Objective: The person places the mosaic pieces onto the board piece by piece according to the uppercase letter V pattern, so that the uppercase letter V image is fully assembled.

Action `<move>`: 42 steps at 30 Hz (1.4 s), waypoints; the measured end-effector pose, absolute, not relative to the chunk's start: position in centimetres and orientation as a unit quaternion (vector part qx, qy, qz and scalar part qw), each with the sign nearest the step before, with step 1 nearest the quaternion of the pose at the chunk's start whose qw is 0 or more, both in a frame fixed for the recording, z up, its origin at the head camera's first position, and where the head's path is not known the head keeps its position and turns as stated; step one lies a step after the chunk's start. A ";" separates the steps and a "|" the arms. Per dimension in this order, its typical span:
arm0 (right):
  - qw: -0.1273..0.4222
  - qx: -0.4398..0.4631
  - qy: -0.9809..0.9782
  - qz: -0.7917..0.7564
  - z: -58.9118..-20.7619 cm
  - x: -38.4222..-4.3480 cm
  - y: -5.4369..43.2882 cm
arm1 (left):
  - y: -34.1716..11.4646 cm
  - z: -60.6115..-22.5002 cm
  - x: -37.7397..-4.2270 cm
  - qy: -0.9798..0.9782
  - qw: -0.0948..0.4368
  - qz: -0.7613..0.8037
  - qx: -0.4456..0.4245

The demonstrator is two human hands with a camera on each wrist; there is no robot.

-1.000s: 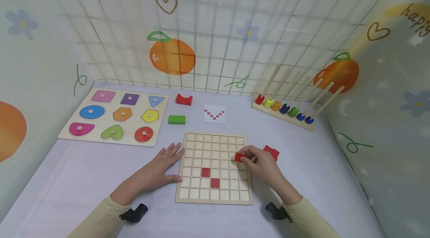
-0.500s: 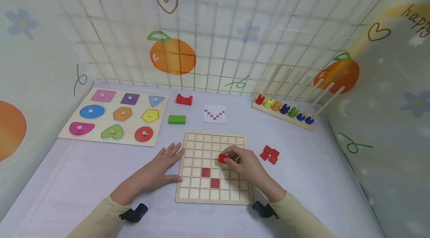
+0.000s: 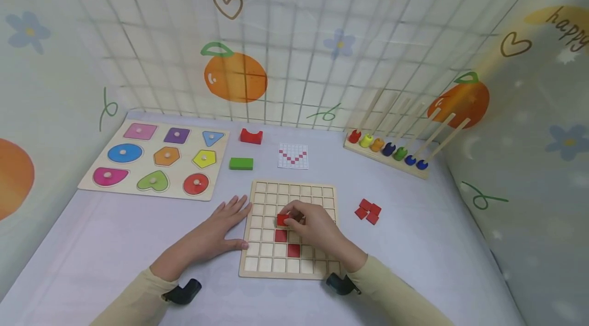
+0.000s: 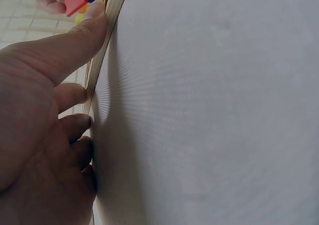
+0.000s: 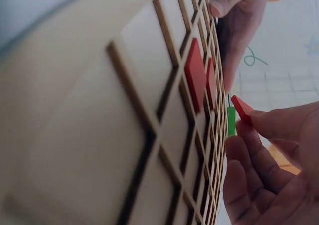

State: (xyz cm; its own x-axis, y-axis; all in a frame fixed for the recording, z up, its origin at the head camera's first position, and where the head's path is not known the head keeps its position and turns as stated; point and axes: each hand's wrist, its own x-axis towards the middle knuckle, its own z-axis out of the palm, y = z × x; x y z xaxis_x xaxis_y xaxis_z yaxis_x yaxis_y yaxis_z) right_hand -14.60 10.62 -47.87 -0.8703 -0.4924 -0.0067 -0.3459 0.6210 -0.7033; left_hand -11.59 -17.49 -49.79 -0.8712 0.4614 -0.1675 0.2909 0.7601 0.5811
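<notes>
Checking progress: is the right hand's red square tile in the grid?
Out: the right hand pinches the red square tile above the pale wooden grid board.

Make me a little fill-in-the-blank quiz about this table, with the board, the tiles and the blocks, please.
1. The right grip pinches a tile whose colour is ____.
2. Seen from the person's side, the left grip touches the ____ edge of the board.
3. The loose tiles lying beside the board number ____.
4. The red block lies farther from the board than the block coloured ____.

Missing words: red; left; four; green.
</notes>
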 end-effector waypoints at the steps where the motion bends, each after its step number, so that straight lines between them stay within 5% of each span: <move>1: 0.102 -0.237 0.894 -0.366 -47.9 -14.6 10.3 | -17.5 -49.8 -11.6 0.926 0.151 0.280 0.203; 11: 0.127 -0.226 0.903 -0.342 -48.2 -14.5 8.4 | -17.6 -50.2 -11.7 0.928 0.150 0.274 0.205; 42: 0.088 -0.265 0.921 -0.272 -48.4 -15.0 6.9 | -17.7 -50.3 -11.7 0.925 0.139 0.282 0.214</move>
State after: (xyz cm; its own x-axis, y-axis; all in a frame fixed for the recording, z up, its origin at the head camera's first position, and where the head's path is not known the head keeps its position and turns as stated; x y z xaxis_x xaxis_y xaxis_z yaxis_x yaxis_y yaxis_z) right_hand -15.03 6.94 -48.42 -0.8442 -0.5357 -0.0178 -0.4398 0.7112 -0.5484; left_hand -11.66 -17.70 -50.29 -0.8699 0.4742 -0.1355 0.3180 0.7494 0.5808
